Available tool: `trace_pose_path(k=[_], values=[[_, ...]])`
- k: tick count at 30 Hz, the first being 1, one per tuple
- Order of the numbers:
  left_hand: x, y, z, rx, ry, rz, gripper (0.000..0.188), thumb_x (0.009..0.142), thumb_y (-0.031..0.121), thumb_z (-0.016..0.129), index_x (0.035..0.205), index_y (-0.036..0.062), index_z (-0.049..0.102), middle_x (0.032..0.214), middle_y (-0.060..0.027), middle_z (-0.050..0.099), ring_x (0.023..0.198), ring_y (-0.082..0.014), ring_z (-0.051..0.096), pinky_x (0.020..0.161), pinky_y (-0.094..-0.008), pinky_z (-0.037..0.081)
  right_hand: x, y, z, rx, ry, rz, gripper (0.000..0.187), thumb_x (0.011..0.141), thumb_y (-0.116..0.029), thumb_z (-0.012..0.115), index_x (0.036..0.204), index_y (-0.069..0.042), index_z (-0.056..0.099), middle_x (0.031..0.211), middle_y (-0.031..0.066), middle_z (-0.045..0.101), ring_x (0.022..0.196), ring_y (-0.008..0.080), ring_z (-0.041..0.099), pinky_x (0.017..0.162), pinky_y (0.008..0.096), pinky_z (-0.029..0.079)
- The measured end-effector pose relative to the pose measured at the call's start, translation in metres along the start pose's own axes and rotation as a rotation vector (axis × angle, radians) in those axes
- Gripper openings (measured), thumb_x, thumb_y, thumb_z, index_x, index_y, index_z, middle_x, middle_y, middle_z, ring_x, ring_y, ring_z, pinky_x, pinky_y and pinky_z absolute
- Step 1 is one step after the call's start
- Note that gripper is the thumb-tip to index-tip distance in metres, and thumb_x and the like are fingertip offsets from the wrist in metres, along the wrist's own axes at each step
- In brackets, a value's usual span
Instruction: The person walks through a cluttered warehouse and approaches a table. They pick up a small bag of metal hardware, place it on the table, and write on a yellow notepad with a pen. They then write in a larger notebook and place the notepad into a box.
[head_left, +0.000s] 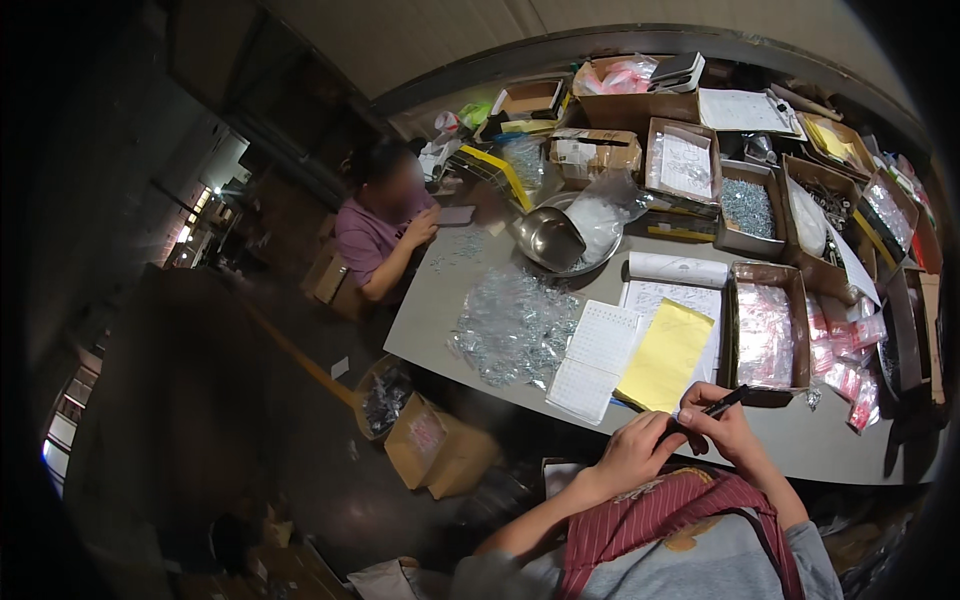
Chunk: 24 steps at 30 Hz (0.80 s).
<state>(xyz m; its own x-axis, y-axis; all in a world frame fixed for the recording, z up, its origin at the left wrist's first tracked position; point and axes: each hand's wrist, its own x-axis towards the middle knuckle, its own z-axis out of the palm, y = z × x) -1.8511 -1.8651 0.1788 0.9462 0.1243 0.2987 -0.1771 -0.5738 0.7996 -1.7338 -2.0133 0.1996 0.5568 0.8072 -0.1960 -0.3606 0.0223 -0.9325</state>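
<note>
The hands are together at the lower right of the frame, at the near edge of the table (425, 330). The right hand (728, 430) is closed around a black pen (730, 400), which tilts toward the upper right. The left hand (634, 443) meets the right at the fingers; whether it also grips the pen cannot be told. Just above the hands, a yellow sheet (668, 352) overlaps white paper (708, 300). An open notebook (596, 358) is at its left; a carton (742, 360) of clear bags is at its right. Small metal parts in clear plastic (510, 325) occupy the centre. Above them, a metal scoop (550, 238) rests in a bowl (597, 274). At upper left of centre, a co-worker (365, 240) in purple holds a flat object (457, 215).
</note>
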Motion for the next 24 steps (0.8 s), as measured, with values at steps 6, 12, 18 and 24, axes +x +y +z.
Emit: trace_pose_path(k=[6,12,18,24], values=[[-0.01,-0.012,-0.009,0.017,-0.097,0.021,0.023,0.097,0.024,0.06,0.102,0.0014,0.058,0.086,-0.0185,0.062,0.082,-0.0405,0.062,0.07,-0.0454,0.048,0.002,0.007,0.007,-0.064,0.03,0.048,0.019,0.088,-0.015,0.07,0.082,0.0,0.06,0.064,0.0034,0.058,0.045,0.0098,0.051,0.039,0.0238,0.039],[-0.011,-0.006,-0.02,-0.097,-0.177,0.062,0.026,0.101,0.026,0.054,0.102,0.0008,0.058,0.081,-0.0198,0.062,0.076,-0.0432,0.061,0.065,-0.0462,0.047,-0.018,-0.017,0.025,0.028,0.086,0.1,0.015,0.089,-0.011,0.069,0.085,0.0,0.061,0.068,0.0053,0.061,0.05,0.0101,0.057,0.044,0.0235,0.042],[-0.005,0.027,-0.042,-0.467,-0.38,-0.11,0.031,0.106,0.03,0.045,0.093,0.0028,0.054,0.069,-0.0136,0.056,0.06,-0.0308,0.058,0.054,-0.0381,0.044,-0.037,-0.034,0.03,0.024,0.085,0.132,0.013,0.088,-0.01,0.067,0.085,0.0,0.06,0.066,0.0054,0.06,0.046,0.0112,0.056,0.041,0.0254,0.045],[-0.036,0.014,-0.089,-1.249,-0.168,-0.742,0.052,0.107,0.043,0.035,0.07,0.0073,0.038,0.06,0.0006,0.034,0.049,-0.0087,0.033,0.046,-0.023,0.028,-0.051,-0.067,-0.074,0.182,0.539,-0.553,0.019,0.09,-0.019,0.061,0.087,-0.006,0.047,0.054,-0.0029,0.04,0.035,0.0075,0.04,0.034,0.0207,0.04]])
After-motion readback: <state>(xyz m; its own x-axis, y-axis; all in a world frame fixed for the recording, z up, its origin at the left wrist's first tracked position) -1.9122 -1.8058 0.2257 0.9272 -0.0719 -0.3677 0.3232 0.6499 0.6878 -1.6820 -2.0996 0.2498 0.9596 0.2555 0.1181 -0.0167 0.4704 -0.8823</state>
